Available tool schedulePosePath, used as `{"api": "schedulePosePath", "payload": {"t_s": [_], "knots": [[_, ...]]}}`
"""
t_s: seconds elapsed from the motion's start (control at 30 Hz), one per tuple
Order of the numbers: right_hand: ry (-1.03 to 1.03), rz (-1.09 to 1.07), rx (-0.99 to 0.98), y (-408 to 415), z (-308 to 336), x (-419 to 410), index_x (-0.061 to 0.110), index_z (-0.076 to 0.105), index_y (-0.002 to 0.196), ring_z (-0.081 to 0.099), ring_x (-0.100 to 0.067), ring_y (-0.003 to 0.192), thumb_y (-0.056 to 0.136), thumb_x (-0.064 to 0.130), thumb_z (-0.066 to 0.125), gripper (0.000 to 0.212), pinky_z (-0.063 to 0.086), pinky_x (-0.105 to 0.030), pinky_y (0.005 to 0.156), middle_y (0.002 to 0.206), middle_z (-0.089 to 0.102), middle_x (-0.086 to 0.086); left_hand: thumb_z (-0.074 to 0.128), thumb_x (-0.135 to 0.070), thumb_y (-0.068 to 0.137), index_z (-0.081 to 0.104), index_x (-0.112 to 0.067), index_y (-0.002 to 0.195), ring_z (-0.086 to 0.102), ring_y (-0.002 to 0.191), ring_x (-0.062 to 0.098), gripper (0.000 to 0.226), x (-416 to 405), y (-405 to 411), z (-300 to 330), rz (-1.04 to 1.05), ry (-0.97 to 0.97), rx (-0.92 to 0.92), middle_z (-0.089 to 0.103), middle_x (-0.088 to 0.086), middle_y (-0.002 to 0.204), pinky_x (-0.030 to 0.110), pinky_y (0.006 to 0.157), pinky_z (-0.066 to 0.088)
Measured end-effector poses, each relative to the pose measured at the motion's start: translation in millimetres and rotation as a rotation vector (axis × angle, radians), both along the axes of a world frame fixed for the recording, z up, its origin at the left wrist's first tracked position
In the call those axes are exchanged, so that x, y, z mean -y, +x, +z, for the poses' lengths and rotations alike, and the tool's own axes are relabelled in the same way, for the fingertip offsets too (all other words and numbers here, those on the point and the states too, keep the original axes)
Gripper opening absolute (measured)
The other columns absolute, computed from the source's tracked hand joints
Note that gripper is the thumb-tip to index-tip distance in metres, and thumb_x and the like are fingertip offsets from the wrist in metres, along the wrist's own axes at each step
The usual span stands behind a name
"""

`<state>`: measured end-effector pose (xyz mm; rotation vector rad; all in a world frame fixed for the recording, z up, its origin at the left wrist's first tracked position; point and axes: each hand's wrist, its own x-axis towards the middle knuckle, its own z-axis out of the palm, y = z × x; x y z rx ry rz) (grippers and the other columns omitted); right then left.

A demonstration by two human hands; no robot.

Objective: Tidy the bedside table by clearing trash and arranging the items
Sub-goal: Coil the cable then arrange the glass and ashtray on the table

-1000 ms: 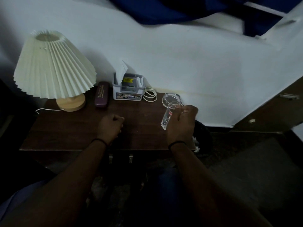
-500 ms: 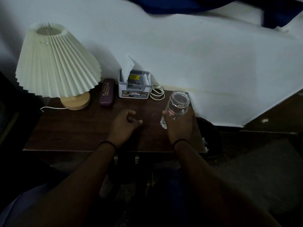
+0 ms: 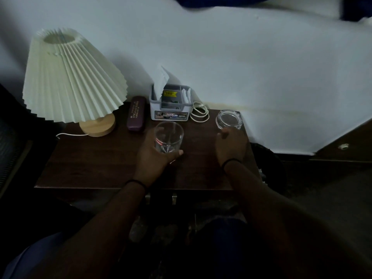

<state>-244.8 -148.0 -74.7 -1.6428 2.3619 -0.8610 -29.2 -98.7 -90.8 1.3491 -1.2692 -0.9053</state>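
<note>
Head view: left hand (image 3: 155, 158) grips tumbler (image 3: 168, 139) (upright, clear).

The room is dim. A dark wooden table (image 3: 96, 166) stands against a pale wall (image 3: 221, 57), with blue fabric (image 3: 201, 0) hanging across the top edge. Dark wooden furniture (image 3: 346, 141) sits at right above a shadowed floor (image 3: 322, 198).

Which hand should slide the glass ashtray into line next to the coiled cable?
Right. The right hand sits just in front of the glass ashtray and holds nothing visible, while the left hand grips the drinking glass mid-table, farther from it.
</note>
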Motion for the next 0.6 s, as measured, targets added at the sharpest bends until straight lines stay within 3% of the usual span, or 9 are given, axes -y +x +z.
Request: {"api": "schedulePosePath", "payload": {"t_s": [0.07,0.13,0.3,0.37,0.47,0.6], "knots": [[0.095,-0.032,-0.066,-5.7,-1.1,17.7,0.008,0.051,0.134,0.039,-0.035,0.134,0.087,0.030,0.061,0.053,0.028,-0.039,0.114,0.142,0.046,-0.020,0.094,-0.032,0.053,0.055,-0.033,0.119,0.061,0.104,-0.006,0.077,1.7,0.9,-2.3,0.010,0.000,0.014,0.065,-0.021,0.112,0.019,0.090,0.050],[0.132,-0.012,-0.077,-8.5,-1.6,36.1,0.011,0.040,0.143,0.026,-0.037,0.143,0.087,0.035,0.063,0.065,0.021,-0.040,0.120,0.154,0.029,-0.021,0.093,-0.037,0.052,0.056,-0.034,0.119,0.062,0.106,-0.005,0.077,4.7,1.2,-3.4,0.016,-0.017,0.026,0.065,-0.022,0.112,0.020,0.090,0.051],[0.224,-0.012,-0.093,-17.3,-6.8,78.9,0.021,0.026,0.147,0.022,-0.043,0.142,0.081,0.049,0.066,0.082,0.023,-0.048,0.118,0.157,0.016,-0.022,0.094,-0.038,0.053,0.056,-0.035,0.121,0.061,0.107,-0.005,0.078,17.9,3.4,-6.6,0.052,-0.031,0.063,0.066,-0.022,0.115,0.025,0.092,0.052],[0.273,-0.008,-0.087,-24.9,-10.1,87.3,0.021,0.021,0.149,0.024,-0.043,0.140,0.080,0.052,0.067,0.089,0.024,-0.048,0.117,0.156,0.018,-0.022,0.094,-0.039,0.054,0.056,-0.033,0.123,0.062,0.109,-0.003,0.080,20.8,4.9,-9.4,0.053,-0.037,0.068,0.066,-0.019,0.116,0.028,0.093,0.053],[0.239,0.006,-0.110,-32.7,-14.2,88.6,0.014,0.029,0.145,0.035,-0.042,0.131,0.078,0.053,0.069,0.087,0.034,-0.047,0.109,0.147,0.033,-0.021,0.093,-0.043,0.055,0.054,-0.035,0.125,0.062,0.110,-0.003,0.081,22.7,4.0,-11.3,0.050,-0.034,0.078,0.065,-0.020,0.118,0.027,0.092,0.052],[0.147,0.033,-0.119,-25.6,-18.5,62.0,0.014,0.041,0.139,0.044,-0.038,0.125,0.074,0.058,0.067,0.082,0.037,-0.045,0.107,0.137,0.046,-0.017,0.092,-0.044,0.055,0.053,-0.037,0.121,0.060,0.105,-0.009,0.077,24.2,-0.2,-10.7,0.070,-0.042,0.096,0.064,-0.024,0.114,0.011,0.086,0.049]]}}
